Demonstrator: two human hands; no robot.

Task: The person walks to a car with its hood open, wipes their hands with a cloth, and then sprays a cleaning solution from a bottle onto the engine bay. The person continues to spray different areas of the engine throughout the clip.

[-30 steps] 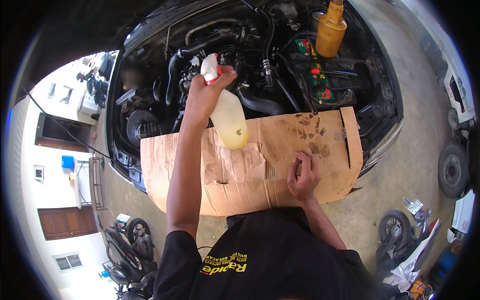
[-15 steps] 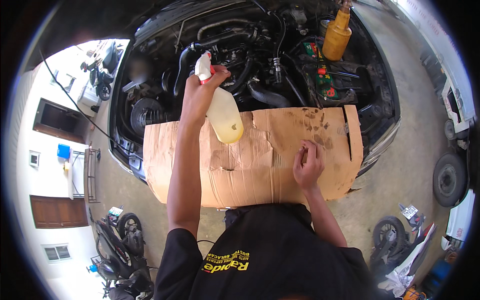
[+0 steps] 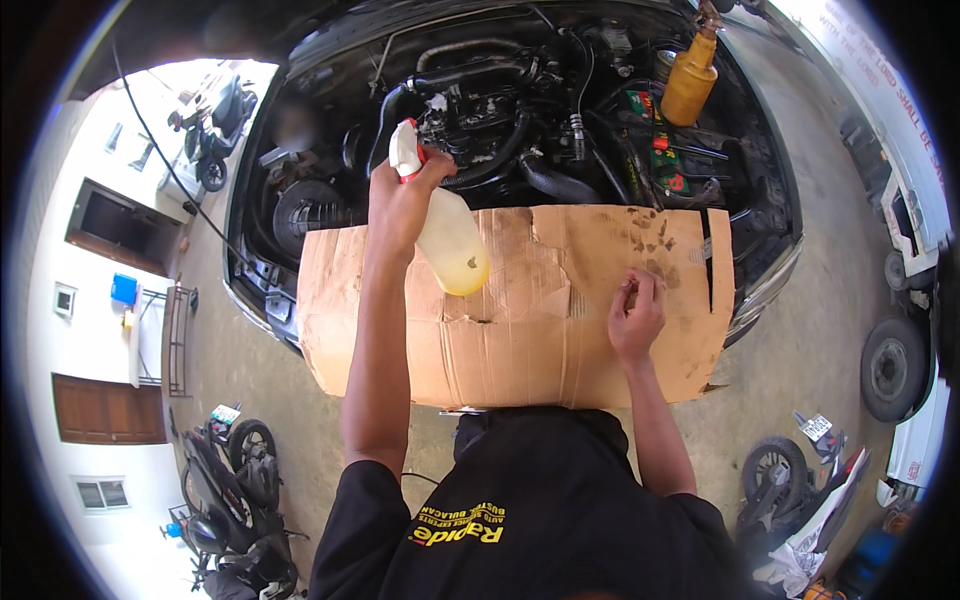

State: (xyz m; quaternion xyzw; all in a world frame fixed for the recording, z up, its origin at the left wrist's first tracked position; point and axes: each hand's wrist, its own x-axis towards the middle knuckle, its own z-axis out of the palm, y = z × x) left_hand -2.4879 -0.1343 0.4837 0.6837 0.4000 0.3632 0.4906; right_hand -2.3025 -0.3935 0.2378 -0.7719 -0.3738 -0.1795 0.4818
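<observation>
My left hand (image 3: 398, 200) is wrapped round the neck of a spray bottle (image 3: 452, 245), over the edge where the cardboard meets the engine bay. The bottle has a white and red trigger head and a cloudy body with yellowish liquid at its bottom. It tilts, with the head toward the engine (image 3: 475, 125). Over the right part of the cardboard sheet (image 3: 400, 350), my right hand (image 3: 637, 318) has its fingers loosely curled, with nothing visible in them. Dark stains mark this sheet, which lies across the front of the car.
A yellow bottle (image 3: 690, 85) stands at the far right of the engine bay, behind the battery (image 3: 690, 165). A tool with a red and black handle (image 3: 685, 148) lies across the battery. Motorcycles stand on both sides behind me; a spare wheel (image 3: 893, 370) is at the right.
My left hand and the spray bottle have come slightly nearer to me. My right hand has shifted a little to the right, its fingers more curled. The whole view has turned slightly.
</observation>
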